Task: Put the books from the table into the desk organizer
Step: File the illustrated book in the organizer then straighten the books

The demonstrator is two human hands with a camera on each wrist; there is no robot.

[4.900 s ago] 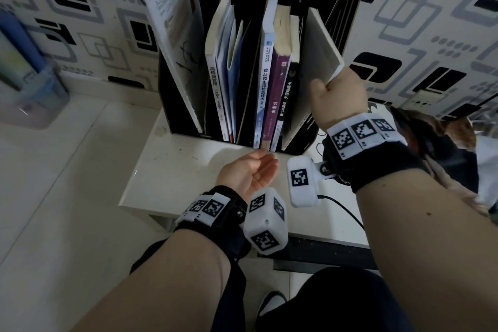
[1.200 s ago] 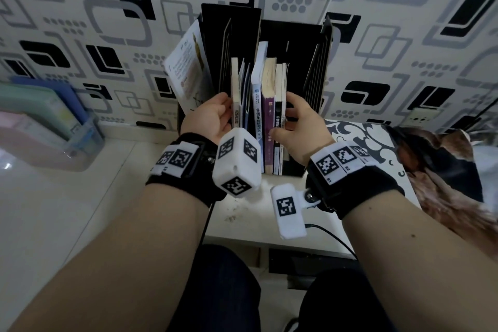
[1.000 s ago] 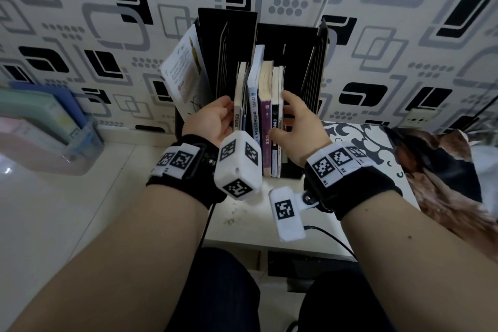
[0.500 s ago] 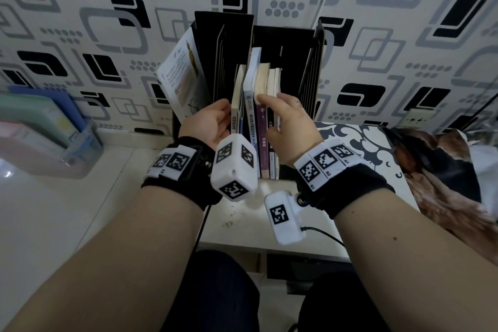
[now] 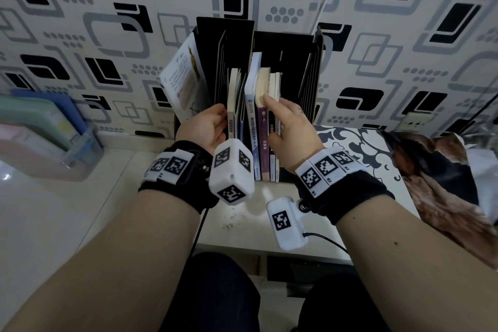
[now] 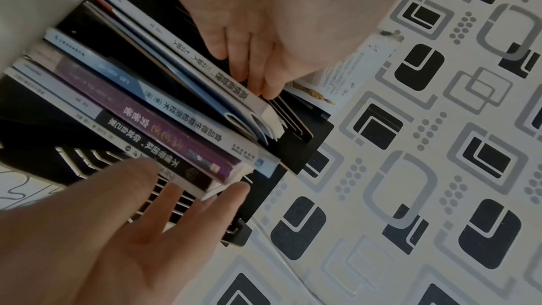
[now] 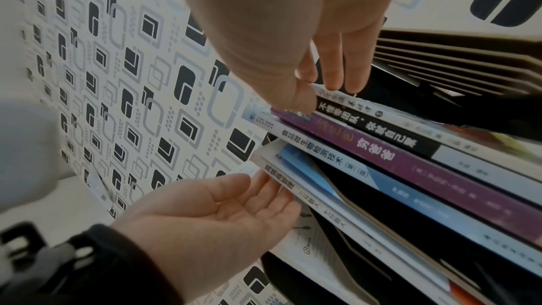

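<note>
A black desk organizer (image 5: 285, 43) stands on a small white table (image 5: 242, 218) against the wall, with several books upright in it. My left hand (image 5: 207, 124) lies with straight fingers against the left face of a white-spined book (image 5: 231, 116) in the middle slot. My right hand (image 5: 291, 124) is at the right-hand group. Its index fingertip touches the top of the purple book (image 5: 263, 143), and its thumb rests on that spine (image 7: 381, 147). Its other fingers (image 7: 337, 78) lie straight beside the outermost white book. Neither hand grips anything.
A white-covered book (image 5: 180, 81) leans out of the organizer's left slot. A clear box with blue and green folders (image 5: 40, 127) stands on the floor at the left. Brown fabric (image 5: 444, 183) lies to the right of a black-and-white patterned surface (image 5: 363, 148).
Earlier my right hand held a book at the right slot; that book now stands in the organizer. In the last second that hand slid up to the books' tops. My left hand has barely moved.
</note>
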